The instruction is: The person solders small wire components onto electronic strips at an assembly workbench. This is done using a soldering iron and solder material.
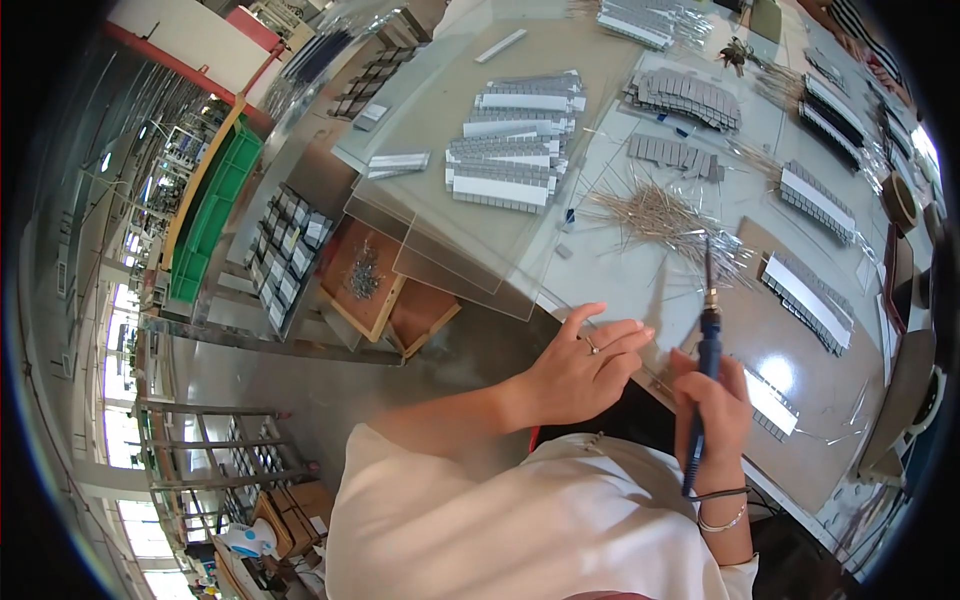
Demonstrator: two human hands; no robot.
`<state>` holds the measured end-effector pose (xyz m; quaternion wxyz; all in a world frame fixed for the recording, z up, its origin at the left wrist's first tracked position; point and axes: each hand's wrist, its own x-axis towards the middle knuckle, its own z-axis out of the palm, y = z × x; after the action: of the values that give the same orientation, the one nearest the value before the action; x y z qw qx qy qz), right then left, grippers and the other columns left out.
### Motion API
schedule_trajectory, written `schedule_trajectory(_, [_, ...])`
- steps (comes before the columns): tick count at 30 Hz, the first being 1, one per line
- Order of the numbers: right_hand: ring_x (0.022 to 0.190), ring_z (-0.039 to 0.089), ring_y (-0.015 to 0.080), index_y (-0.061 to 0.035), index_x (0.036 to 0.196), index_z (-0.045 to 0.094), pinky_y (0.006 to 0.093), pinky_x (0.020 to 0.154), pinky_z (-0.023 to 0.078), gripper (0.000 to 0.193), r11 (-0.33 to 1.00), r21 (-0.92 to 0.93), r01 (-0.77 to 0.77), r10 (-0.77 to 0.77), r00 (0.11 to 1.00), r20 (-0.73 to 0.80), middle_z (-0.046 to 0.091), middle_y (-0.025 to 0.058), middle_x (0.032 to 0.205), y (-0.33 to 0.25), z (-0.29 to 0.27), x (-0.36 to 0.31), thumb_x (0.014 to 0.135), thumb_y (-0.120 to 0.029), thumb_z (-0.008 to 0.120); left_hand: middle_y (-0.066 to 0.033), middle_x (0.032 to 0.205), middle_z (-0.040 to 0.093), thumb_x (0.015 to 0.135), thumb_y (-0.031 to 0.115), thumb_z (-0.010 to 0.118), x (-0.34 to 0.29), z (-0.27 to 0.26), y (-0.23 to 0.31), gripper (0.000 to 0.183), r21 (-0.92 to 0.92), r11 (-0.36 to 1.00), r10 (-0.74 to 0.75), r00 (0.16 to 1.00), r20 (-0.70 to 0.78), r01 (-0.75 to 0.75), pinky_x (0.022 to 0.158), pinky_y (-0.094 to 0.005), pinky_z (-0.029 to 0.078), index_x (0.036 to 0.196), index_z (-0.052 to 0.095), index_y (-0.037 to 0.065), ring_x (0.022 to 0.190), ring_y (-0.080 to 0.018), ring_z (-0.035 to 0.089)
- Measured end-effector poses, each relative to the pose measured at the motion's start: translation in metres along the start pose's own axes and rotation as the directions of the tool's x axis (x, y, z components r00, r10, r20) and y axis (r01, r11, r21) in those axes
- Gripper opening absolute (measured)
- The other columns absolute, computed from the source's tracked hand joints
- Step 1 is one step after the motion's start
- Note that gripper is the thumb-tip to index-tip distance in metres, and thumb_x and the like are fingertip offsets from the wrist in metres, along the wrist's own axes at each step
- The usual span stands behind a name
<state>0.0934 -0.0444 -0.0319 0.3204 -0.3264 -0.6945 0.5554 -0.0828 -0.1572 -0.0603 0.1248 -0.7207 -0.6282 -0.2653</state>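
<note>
My right hand [713, 408] is wrapped round a soldering iron [708, 345], a dark blue handle with a brass collar and a dark tip pointing away from me. My left hand [590, 368] hovers at the table's near edge, its fingers loosely bent and apart, with nothing visible in them. Just beyond both hands lies a loose heap of thin wire leads [665, 218] on the pale tabletop. Right of the iron, a strip of small grey pieces with a white band [772, 402] rests on a brown board [800, 460]. A similar strip [808, 303] lies farther along that board.
Stacked grey-and-white strips [505, 150] cover a glass sheet [420, 215] at the left. More strips [685, 97] stand farther back. A tape roll [899, 203] sits at the right rim. An open wooden drawer [352, 275] holds small metal bits. Another person's arm shows at upper right.
</note>
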Motion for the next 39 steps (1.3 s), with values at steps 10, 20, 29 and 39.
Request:
schedule_trajectory(10, [0.107, 0.059, 0.0335, -0.0058, 0.095, 0.057, 0.0454, 0.087, 0.044, 0.028, 0.606, -0.485, 0.63, -0.499, 0.776, 0.385, 0.069, 0.0146, 0.113, -0.003, 0.009, 0.008, 0.069, 0.001, 0.066, -0.011, 0.125, 0.064, 0.083, 0.003, 0.06, -0.002, -0.004, 0.002, 0.015, -0.062, 0.996, -0.059, 0.989, 0.137, 0.068, 0.107, -0.0522, 0.033, 0.091, 0.049, 0.008, 0.124, -0.0223, 0.054])
schedule_trajectory(20, [0.107, 0.057, 0.0341, -0.0032, 0.098, 0.058, 0.0489, 0.095, 0.042, 0.025, 0.508, -0.531, 0.678, -0.495, 0.734, 0.464, 0.067, 0.0149, 0.111, -0.005, 0.013, 0.008, 0.073, -0.003, 0.061, -0.0096, 0.133, 0.061, 0.079, 0.003, 0.061, -0.007, -0.002, 0.001, 0.025, -0.13, 0.981, -0.129, 0.985, 0.118, 0.144, 0.108, -0.0515, 0.029, 0.104, 0.059, 0.003, 0.128, -0.0212, 0.051])
schedule_trajectory(29, [0.101, 0.055, 0.0322, -0.0039, 0.098, 0.06, 0.0523, 0.1, 0.043, 0.02, 0.428, -0.576, 0.696, -0.463, 0.716, 0.522, 0.065, 0.0141, 0.095, -0.008, 0.002, 0.005, 0.078, -0.007, 0.058, -0.0068, 0.133, 0.059, 0.084, 0.014, 0.058, -0.007, -0.002, 0.005, 0.015, 0.089, 0.996, -0.042, 0.989, 0.144, 0.03, 0.109, -0.0507, 0.031, 0.095, 0.063, 0.006, 0.129, -0.0176, 0.047])
schedule_trajectory(39, [0.106, 0.055, 0.0332, -0.0031, 0.097, 0.057, 0.0545, 0.101, 0.041, 0.016, 0.439, -0.597, 0.671, -0.407, 0.741, 0.534, 0.068, 0.0143, 0.106, -0.007, -0.024, -0.017, 0.082, -0.007, 0.057, -0.0046, 0.131, 0.056, 0.084, 0.021, 0.06, -0.004, 0.005, 0.01, 0.027, 0.216, 0.976, -0.006, 0.996, 0.088, -0.013, 0.105, -0.052, 0.037, 0.108, 0.065, 0.01, 0.124, -0.0171, 0.045])
